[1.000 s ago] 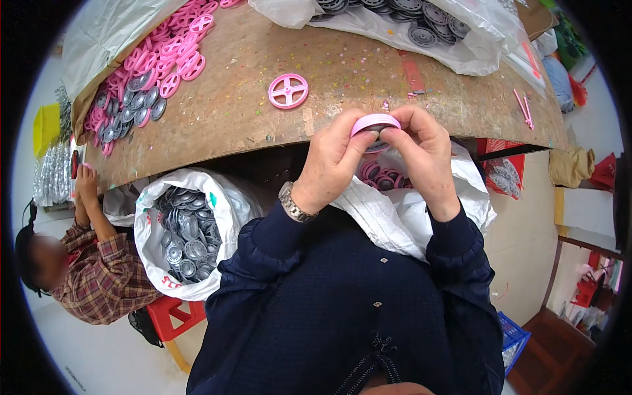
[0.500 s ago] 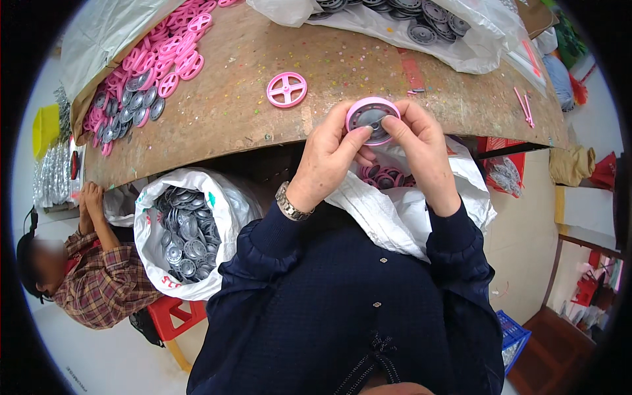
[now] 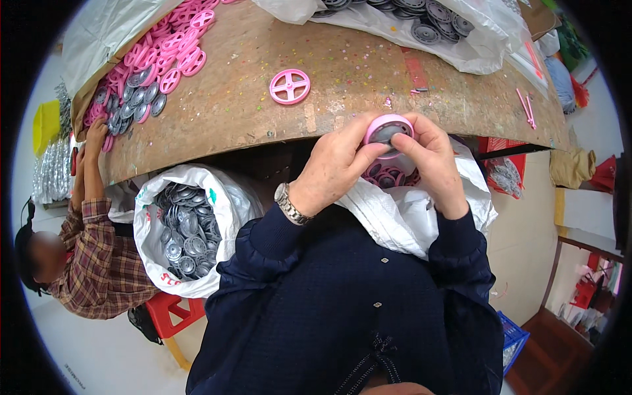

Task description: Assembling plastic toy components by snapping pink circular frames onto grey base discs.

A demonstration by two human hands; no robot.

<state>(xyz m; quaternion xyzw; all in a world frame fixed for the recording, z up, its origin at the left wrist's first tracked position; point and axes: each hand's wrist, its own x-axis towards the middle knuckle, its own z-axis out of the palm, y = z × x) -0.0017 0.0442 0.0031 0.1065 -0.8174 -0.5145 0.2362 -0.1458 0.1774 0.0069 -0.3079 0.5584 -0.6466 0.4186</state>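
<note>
Watching from my remote station, I record the left hand (image 3: 336, 161) grasping the left side of a pink-rimmed wheel (image 3: 390, 119), thumb along its lower edge. I record the right hand (image 3: 436, 161) grasping the opposite side, its thumb laid on the grey disc (image 3: 380, 135) within the rim. The wheel is tilted and held just off the near edge of the surface (image 3: 230, 108). I judge this piece well advanced, the disc lying inside the rim; whether it is fully seated, I cannot tell.

Taking the held wheel as clock centre, I log a white sack (image 3: 385, 217) at six o'clock, with pink rims around dark centres (image 3: 394, 176) inside; these look like finished pieces. At ten o'clock a single spoked pink wheel (image 3: 289, 87) lies apart, with no grey disc on its upper face.

Farther out, I find ample stock unfitted: a pink pile (image 3: 172, 49) toward ten, a second sack (image 3: 146, 207) at eight holding grey discs (image 3: 191, 230), and more dark discs (image 3: 438, 20) on plastic sheeting (image 3: 471, 60) at one. At nine, a co-worker's hand (image 3: 97, 133) is beside mixed pink and grey parts (image 3: 137, 97). Overall, I assess much left to do.
</note>
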